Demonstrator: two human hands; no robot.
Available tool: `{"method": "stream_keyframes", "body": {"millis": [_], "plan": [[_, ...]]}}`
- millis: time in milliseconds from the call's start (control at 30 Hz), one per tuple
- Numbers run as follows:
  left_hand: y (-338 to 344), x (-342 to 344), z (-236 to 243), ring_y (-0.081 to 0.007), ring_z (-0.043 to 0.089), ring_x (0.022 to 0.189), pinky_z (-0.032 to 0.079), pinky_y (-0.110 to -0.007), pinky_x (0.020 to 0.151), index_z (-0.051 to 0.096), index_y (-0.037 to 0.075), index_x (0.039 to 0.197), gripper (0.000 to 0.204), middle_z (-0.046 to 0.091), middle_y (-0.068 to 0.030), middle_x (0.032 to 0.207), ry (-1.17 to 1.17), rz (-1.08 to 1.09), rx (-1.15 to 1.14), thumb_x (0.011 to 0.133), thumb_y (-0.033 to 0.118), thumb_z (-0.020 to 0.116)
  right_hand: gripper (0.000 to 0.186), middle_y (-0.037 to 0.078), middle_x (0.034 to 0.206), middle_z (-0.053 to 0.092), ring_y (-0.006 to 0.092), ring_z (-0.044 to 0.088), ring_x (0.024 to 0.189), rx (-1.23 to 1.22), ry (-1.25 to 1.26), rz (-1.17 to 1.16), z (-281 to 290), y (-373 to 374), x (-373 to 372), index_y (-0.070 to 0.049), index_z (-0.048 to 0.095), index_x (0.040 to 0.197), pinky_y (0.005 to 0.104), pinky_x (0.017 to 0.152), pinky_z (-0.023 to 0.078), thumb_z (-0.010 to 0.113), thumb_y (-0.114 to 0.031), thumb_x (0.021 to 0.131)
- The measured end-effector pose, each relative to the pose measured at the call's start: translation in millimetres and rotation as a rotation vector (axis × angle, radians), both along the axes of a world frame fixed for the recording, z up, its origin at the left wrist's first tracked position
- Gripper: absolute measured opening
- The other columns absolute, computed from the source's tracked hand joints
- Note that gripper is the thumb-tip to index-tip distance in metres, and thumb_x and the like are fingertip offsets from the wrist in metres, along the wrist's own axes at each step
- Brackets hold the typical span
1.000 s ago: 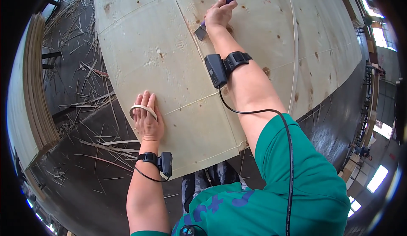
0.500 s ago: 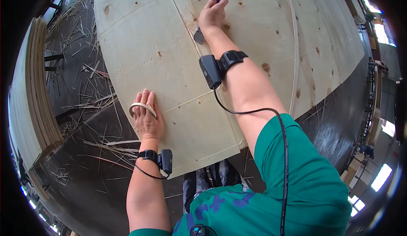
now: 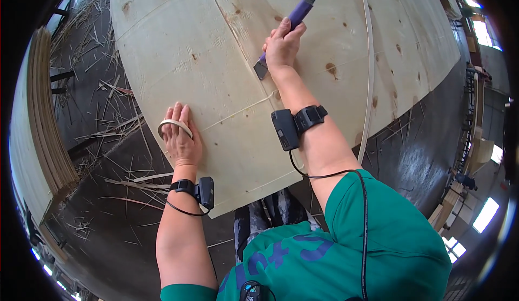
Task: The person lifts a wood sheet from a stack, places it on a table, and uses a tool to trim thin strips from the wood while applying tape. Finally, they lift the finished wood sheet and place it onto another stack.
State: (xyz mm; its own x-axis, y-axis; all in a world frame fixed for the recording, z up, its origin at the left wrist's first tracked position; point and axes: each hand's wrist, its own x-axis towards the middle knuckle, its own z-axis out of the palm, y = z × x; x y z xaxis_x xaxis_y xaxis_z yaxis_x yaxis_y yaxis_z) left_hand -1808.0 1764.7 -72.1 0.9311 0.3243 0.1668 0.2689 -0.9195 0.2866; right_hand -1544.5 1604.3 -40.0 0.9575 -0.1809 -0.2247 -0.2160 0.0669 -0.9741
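Note:
A pale plywood sheet with knots and seams fills the middle. My right hand grips a purple-handled scraper; its dark blade rests at the long seam, and its metal end points away from me. My left hand lies flat near the sheet's left edge, a pale tape-like ring looped round its fingers without being gripped. A long narrow pale strip lies on the sheet to the right of my right hand.
A stack of veneer sheets stands at the far left. Wood scraps litter the dark floor beside the sheet. At the far right are piled boards and a distant person in dark clothing.
My right hand and the scraper have moved back toward me along the seam, and the tool's metal end shows fully. My left hand stays flat; the view has shifted slightly.

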Motion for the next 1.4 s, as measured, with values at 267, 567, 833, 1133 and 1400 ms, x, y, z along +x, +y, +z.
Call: {"method": "stream_keyframes", "body": {"millis": [267,567,833,1133,1400], "plan": [[2,0,-5,-0.0288,0.043,0.137,0.032,-0.043,0.112,0.054,0.014,0.136,0.038,0.051,-0.0079,0.144,-0.042,-0.025,0.039,0.098,0.012,0.054,0.029,0.003,0.073,0.045,0.0102,0.042,0.048,0.022,0.046,0.080,5,-44,-57,-0.012,0.030,0.116,0.0279,0.041,0.039,0.043,-0.036,0.107],[2,-2,-12,-0.0275,0.043,0.137,0.032,-0.044,0.112,0.053,0.015,0.137,0.038,0.050,-0.0067,0.145,-0.039,-0.040,0.075,0.098,0.014,0.053,0.028,0.002,0.071,0.043,0.0100,0.041,0.047,0.094,0.019,0.015,-4,-85,-92,-0.013,0.029,0.113,0.0276,0.041,0.038,0.043,-0.037,0.107],[0,-6,-15,-0.0282,0.041,0.139,0.030,-0.044,0.113,0.052,0.015,0.138,0.039,0.048,-0.0079,0.148,-0.028,-0.053,0.092,0.100,0.017,0.050,0.026,0.001,0.069,0.043,0.0086,0.040,0.046,0.037,0.062,0.065,7,-125,-142,-0.014,0.030,0.113,0.0268,0.040,0.038,0.044,-0.036,0.107],[-1,-3,-13,-0.0301,0.044,0.137,0.032,-0.042,0.112,0.054,0.011,0.134,0.033,0.052,-0.0124,0.144,-0.047,-0.075,0.110,0.102,0.018,0.048,0.028,0.001,0.068,0.043,0.0079,0.041,0.046,0.058,0.073,0.096,7,-163,-185,-0.013,0.032,0.116,0.0261,0.040,0.038,0.044,-0.036,0.107],[2,-4,-5,-0.0303,0.040,0.140,0.031,-0.044,0.113,0.052,0.012,0.137,0.038,0.048,-0.0125,0.147,-0.024,-0.064,0.102,0.100,0.017,0.052,0.029,-0.001,0.067,0.044,0.0071,0.043,0.048,-0.290,-0.056,0.385,18,-205,-254,-0.009,0.037,0.117,0.0249,0.043,0.041,0.046,-0.034,0.106]]}}
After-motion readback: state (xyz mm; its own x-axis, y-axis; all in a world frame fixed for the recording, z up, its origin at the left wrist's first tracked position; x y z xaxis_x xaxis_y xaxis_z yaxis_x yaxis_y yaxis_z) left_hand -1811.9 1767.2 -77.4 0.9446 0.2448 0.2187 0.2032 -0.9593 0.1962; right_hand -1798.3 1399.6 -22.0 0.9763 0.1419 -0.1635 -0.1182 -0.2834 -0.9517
